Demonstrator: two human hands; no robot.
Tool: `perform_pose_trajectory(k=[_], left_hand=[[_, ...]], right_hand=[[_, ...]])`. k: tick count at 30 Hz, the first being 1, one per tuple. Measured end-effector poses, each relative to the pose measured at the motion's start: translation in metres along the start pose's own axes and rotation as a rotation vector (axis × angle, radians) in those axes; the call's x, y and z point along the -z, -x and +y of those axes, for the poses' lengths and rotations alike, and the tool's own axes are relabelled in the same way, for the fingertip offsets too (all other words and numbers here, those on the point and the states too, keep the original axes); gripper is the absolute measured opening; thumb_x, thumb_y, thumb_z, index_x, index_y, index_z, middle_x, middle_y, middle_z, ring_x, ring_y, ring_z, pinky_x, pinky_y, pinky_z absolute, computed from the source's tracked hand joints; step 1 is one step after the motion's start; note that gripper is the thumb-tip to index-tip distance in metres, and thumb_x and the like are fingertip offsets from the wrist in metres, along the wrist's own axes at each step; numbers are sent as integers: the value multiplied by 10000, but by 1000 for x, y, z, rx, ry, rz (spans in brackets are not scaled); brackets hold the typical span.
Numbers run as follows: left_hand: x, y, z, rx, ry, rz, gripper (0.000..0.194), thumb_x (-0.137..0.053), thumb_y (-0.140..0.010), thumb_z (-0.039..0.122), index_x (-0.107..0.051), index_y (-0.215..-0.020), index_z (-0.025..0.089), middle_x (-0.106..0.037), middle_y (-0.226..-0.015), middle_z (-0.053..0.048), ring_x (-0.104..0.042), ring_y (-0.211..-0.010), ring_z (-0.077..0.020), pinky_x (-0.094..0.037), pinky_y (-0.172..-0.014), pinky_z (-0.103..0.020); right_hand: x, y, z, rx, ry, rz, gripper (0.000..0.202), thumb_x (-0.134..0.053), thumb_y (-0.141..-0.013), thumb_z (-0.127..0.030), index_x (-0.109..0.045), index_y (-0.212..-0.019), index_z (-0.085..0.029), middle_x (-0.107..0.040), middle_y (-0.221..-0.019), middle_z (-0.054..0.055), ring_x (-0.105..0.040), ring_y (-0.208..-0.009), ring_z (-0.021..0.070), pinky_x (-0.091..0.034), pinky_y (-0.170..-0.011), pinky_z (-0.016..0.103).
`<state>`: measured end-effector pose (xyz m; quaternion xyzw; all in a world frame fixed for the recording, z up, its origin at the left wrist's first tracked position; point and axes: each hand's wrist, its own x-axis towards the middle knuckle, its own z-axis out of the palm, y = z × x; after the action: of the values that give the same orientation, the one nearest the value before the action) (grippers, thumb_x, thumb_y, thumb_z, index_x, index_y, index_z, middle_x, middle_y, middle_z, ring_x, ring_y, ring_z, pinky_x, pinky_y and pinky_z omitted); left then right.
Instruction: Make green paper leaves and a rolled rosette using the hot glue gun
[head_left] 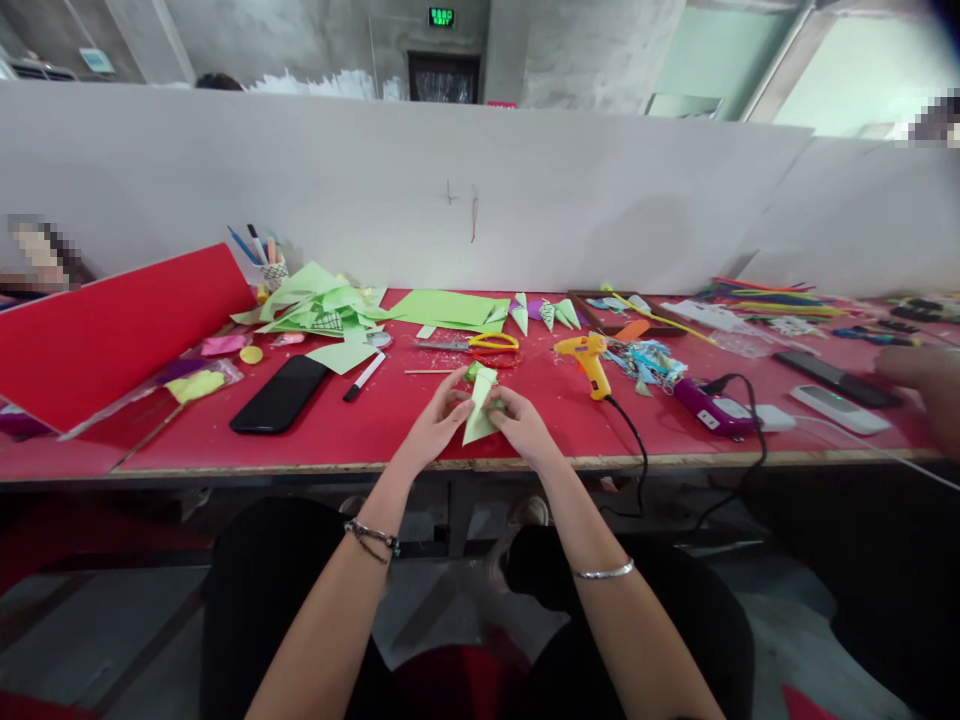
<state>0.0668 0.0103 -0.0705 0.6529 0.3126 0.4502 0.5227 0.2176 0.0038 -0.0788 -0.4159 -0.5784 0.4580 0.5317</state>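
Near the front edge of the red table [375,430], a light green folded paper cone [480,405] is held between both hands, its narrow part up and its wider part down. My left hand [441,418] is closed on its left side, thumb against the paper. My right hand [517,420] pinches the right side with curled fingers. A brighter green bit [472,372] shows behind the top of the paper. Just beyond the hands lie yellow-handled scissors [491,346] and a thin stick [429,372].
A yellow glue gun [589,362] with a black cord lies to the right, near a purple device [712,408]. On the left are a black phone [281,395], a marker [365,377] and green paper scraps [322,305]. Another person's hand [922,375] is at far right.
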Motion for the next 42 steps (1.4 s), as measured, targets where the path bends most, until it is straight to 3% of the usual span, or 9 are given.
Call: perform_pose_trajectory(k=[3,8,17,23,27,29,33,37,42], left_hand=[[0,-2,-1,-38,-121,-45,628,-533,-765,398,-247,-1306,255,-466,-1086,-74,-524,-755,-133,-464,-692,-284],[11,-18,2,-104,-410,-74,554,-627,-673,380,-423,-1155,198,-358,-1175,-96,-478,-681,-95,-455,-649,-263],[23,-29,10,4,-269,-201,369,-602,-677,379,-538,-935,123,-569,-859,-40,-540,-743,-146,-436,-670,-262],[41,-24,20,64,-303,-141,370,-589,-697,403,-556,-943,129,-625,-866,-57,-577,-768,-169,-445,-681,-274],[50,-28,17,45,-408,-115,326,-529,-742,429,-585,-840,122,-614,-827,-57,-580,-713,-157,-457,-660,-276],[47,-28,12,-28,-473,-75,343,-469,-781,435,-603,-781,119,-597,-898,-77,-576,-767,-164,-457,-708,-288],[29,-23,0,-99,-560,-33,400,-380,-830,414,-615,-681,127,-559,-994,-97,-543,-884,-188,-424,-801,-314],[20,-19,-5,-126,-626,-36,378,-373,-838,364,-606,-653,131,-533,-1012,-98,-520,-925,-194,-391,-856,-320],[22,-22,-9,-95,-685,14,371,-303,-861,320,-596,-782,106,-531,-922,-106,-534,-827,-186,-415,-791,-327]], right_hand=[[-2,-1,2,9,21,-49,312,-521,-626,-190,-570,-934,-198,-632,-895,11,-567,-822,177,-429,-755,301],[-2,-3,3,45,97,-80,358,-481,-666,-187,-569,-1012,-176,-635,-986,34,-566,-929,204,-429,-812,326],[-2,-3,4,73,225,-23,187,-404,-643,-164,-559,-746,-175,-578,-688,-14,-533,-637,132,-442,-609,248],[19,1,-6,134,302,207,228,-443,-678,-209,-489,-899,-176,-529,-804,24,-521,-728,144,-438,-665,269],[59,6,-19,265,761,562,248,-427,-728,-230,-481,-960,-161,-514,-849,67,-505,-736,169,-436,-707,320],[78,5,-20,203,1038,675,293,-441,-738,-249,-486,-1006,-141,-517,-925,112,-479,-904,229,-393,-811,379],[99,-8,-17,-83,1278,667,475,-520,-712,-321,-444,-1110,-71,-478,-1079,204,-408,-1060,315,-359,-844,419],[112,-28,-17,-253,1139,660,441,-508,-716,-267,-437,-1104,-70,-429,-1170,241,-361,-1130,345,-339,-848,434],[125,-39,-8,-299,929,581,250,-464,-712,-194,-502,-943,-105,-578,-893,174,-545,-873,289,-389,-736,397]])
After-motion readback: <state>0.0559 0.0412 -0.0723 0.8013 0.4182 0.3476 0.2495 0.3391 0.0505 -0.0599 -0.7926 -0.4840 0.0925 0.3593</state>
